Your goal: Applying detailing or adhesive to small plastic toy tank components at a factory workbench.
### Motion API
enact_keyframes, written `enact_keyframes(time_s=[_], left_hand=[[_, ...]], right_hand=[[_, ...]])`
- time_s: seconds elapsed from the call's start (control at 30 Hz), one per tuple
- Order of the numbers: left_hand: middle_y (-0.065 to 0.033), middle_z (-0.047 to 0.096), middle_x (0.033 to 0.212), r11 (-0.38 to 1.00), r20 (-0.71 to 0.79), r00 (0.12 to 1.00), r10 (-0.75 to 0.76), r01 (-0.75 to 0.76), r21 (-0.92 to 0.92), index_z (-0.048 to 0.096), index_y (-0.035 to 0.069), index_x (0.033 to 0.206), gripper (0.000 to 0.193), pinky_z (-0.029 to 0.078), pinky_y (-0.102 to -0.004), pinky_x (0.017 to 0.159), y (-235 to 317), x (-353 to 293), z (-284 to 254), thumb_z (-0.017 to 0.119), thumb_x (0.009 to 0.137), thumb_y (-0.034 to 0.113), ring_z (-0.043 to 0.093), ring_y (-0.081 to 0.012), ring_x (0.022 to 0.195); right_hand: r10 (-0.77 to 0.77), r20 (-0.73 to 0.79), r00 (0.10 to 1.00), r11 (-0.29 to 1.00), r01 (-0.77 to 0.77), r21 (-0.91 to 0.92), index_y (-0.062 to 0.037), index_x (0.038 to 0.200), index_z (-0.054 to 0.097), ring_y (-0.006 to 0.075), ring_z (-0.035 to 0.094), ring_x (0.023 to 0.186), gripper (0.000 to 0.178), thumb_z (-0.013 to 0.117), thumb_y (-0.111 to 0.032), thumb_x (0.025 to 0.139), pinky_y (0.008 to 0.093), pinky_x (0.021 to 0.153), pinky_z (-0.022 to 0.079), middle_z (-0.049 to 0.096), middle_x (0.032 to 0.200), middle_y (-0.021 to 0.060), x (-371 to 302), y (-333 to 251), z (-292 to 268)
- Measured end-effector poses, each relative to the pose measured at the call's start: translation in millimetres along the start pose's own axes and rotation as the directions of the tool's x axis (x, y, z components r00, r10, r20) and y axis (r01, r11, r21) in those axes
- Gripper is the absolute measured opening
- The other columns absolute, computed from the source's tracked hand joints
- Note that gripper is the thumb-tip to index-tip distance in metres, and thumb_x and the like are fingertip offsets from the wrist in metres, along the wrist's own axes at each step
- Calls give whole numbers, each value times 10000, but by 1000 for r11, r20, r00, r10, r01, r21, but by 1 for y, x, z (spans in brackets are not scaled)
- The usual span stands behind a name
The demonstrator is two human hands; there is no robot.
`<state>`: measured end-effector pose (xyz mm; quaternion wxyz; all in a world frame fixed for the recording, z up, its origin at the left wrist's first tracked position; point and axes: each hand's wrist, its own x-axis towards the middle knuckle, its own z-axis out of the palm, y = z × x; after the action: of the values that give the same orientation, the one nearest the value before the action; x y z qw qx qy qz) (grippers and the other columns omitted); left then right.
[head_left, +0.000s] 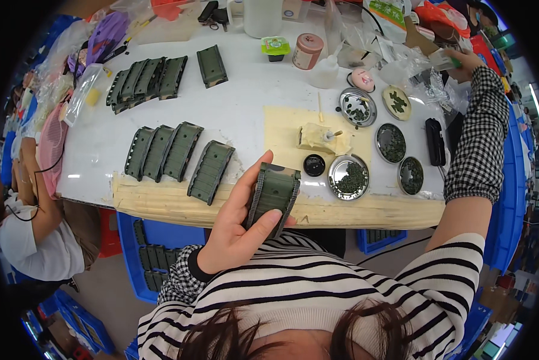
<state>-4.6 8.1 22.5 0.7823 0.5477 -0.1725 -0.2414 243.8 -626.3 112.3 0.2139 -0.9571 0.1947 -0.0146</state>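
Observation:
My left hand [236, 231] is closed round a curved dark green plastic panel [274, 195] with toothed side edges, thumb across its near end, above the table's front edge. My right hand [468, 65] is stretched to the far right of the table, fingers closed on a small pale packet with some green [444, 60]. Clear plastic bags crowd round it. Similar green panels stand on the left of the table: a lone one [211, 172] nearest my left hand, a near group [161, 151], a far group [142, 83] and a single panel [212, 66] beyond.
Round metal dishes [348, 195] of small dark green pieces sit at right, beside a black cup [314, 165] and a tape-wrapped block [317, 139]. A black case [435, 142] lies farther right. A blue crate [128, 240] with panels is below left; another person [41, 240] sits at left.

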Motion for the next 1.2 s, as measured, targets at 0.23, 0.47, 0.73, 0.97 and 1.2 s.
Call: enact_keyframes(time_s=[0.23,0.47,0.73,0.97,1.2], left_hand=[[-146,446,1347,998,26,998,-53,54,-42,88,47,1516,696,539,-351,890,6,20,7,482,944,0,528,-219,1182],[-137,445,1340,996,1,997,-75,75,-52,87,34,1513,696,536,-359,902,10,30,8,481,941,3,509,-225,1213],[-137,446,1335,994,-16,996,-92,90,-60,98,42,1514,692,536,-353,902,10,36,8,478,936,-1,511,-226,1203],[-148,441,1337,994,-16,995,-96,95,-57,101,36,1512,690,538,-353,898,8,35,6,482,937,2,516,-229,1196],[-151,435,1342,991,8,994,-108,109,-73,97,33,1511,690,538,-360,898,8,32,4,484,940,6,518,-235,1197]], right_hand=[[103,-597,796,916,-310,-256,-1,1372,467,319,603,1112,1088,674,-753,613,391,931,465,625,1193,209,24,67,-139],[44,-668,743,838,-391,-380,-38,1274,558,299,578,1144,790,711,-538,682,392,984,447,598,1225,192,79,85,-158],[96,-679,728,783,-476,-400,-39,1288,548,303,572,1156,833,696,-581,673,392,986,446,591,1242,189,83,70,-141],[201,-632,748,720,-551,-423,3,1336,499,323,522,1230,1044,643,-751,628,403,1024,407,536,1331,203,65,69,-131],[344,-514,786,693,-581,-426,15,1339,500,325,527,1231,1109,628,-809,607,403,1022,407,543,1329,210,59,87,-117]])
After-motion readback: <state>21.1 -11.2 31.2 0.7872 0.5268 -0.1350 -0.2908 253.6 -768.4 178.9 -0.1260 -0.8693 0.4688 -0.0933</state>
